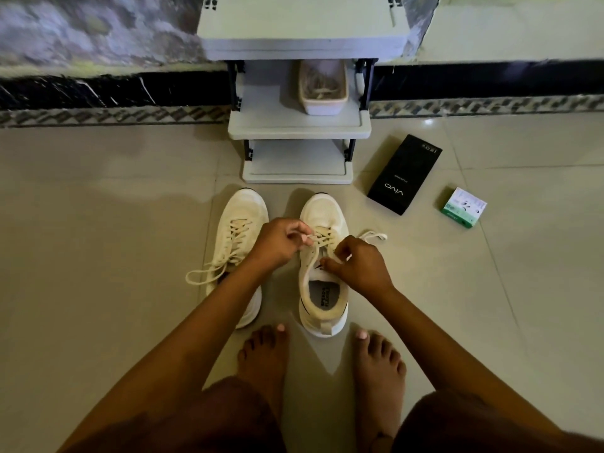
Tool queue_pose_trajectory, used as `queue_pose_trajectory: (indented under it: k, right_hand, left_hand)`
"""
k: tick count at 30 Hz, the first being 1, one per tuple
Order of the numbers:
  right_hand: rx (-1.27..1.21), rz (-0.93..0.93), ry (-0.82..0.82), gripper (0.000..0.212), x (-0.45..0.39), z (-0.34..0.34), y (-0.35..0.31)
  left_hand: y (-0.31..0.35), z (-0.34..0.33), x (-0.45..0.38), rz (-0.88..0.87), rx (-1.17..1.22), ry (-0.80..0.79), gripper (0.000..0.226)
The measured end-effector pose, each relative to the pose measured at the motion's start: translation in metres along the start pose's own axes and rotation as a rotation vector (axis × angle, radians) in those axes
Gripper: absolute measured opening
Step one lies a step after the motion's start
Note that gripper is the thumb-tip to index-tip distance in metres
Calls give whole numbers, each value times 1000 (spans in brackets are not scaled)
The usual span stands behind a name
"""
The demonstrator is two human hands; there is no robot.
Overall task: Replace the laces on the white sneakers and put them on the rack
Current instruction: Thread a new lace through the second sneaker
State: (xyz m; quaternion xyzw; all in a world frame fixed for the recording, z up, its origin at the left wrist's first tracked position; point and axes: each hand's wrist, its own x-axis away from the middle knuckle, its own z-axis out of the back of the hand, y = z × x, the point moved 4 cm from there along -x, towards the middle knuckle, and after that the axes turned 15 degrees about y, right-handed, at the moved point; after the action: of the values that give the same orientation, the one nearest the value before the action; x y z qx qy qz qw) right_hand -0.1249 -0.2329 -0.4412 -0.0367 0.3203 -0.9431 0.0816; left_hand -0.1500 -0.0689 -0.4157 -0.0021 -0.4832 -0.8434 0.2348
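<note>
2 white sneakers on the tiled floor, toes toward the rack (299, 129). Your left hand (281, 243) pinches the lace (322, 238) of the right sneaker (322, 204) at the upper eyelets; your right hand (358, 266) pinches that lace lower, by the tongue. The left sneaker (240, 210) stands just beside, its lace loop trailing on the floor. Likely handling: lace flat, soft, limp, so grip near the tip and pull short lengths. Shoes look light with soft uppers; lift by the heel collar.

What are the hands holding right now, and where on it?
Both hands, left and right, pinch the lace of the right-side sneaker, over its eyelet rows.
</note>
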Motion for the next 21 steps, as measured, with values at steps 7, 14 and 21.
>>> queue_pose_trajectory:
  k: [7,14,21]
  right_hand:
    - [-335,-307,-60,15,-4,5,14]
    - [-588,-528,-143,13,1,6,19]
    - [-569,-475,-161,14,1,6,18]
  left_hand:
    - [15,-24,11,-199,-170,96,15]
    - [17,-37,19,-258,-334,133,12]
    - [17,-44,18,-291,-408,88,21]
